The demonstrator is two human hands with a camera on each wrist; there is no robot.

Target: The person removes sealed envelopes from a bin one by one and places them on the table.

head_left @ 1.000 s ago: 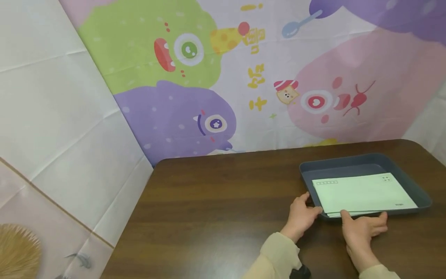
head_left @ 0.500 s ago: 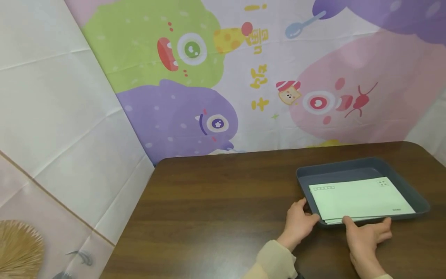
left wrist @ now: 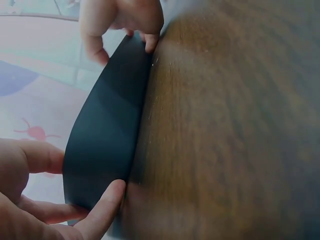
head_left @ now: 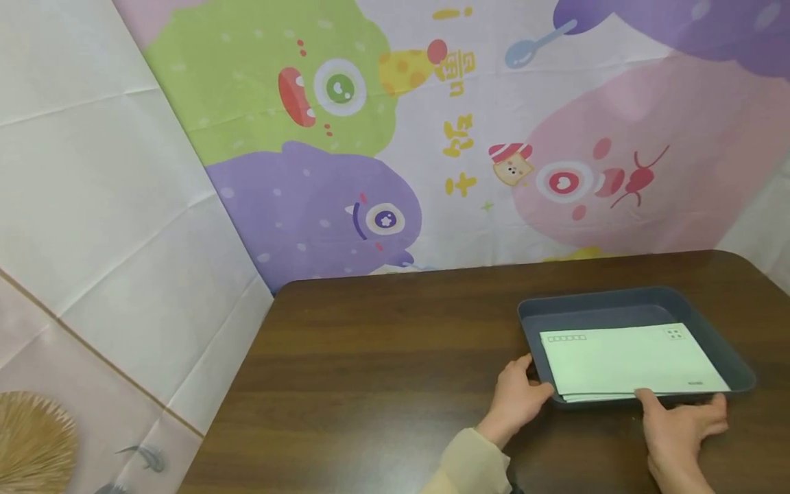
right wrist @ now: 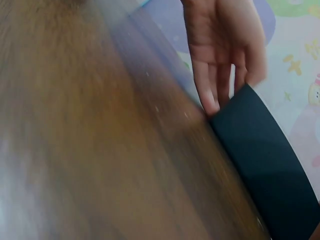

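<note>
A dark blue-grey tray (head_left: 592,313) rests on the brown wooden table toward its right side. Inside it lies a small stack of pale green envelopes (head_left: 629,360). My left hand (head_left: 517,401) grips the tray's near left corner, thumb by the front rim and fingers along the left side. In the left wrist view, its fingers (left wrist: 106,202) touch the outer wall. My right hand (head_left: 675,432) holds the front edge near the right corner, thumb at the rim. The right wrist view shows mostly the tray's wall (right wrist: 265,160) and my left hand; the right hand barely enters that frame.
The wooden table (head_left: 370,370) stretches out to the left of the tray. Behind it hangs a cloth (head_left: 457,226) printed with cartoon monsters. A white panel (head_left: 123,206) stands along the left, with a straw-coloured round shape (head_left: 33,439) at the lower left.
The tray with its envelopes has slid left and nearer to me. My left hand moved along with it, while my right hand shifted rightward along the front edge.
</note>
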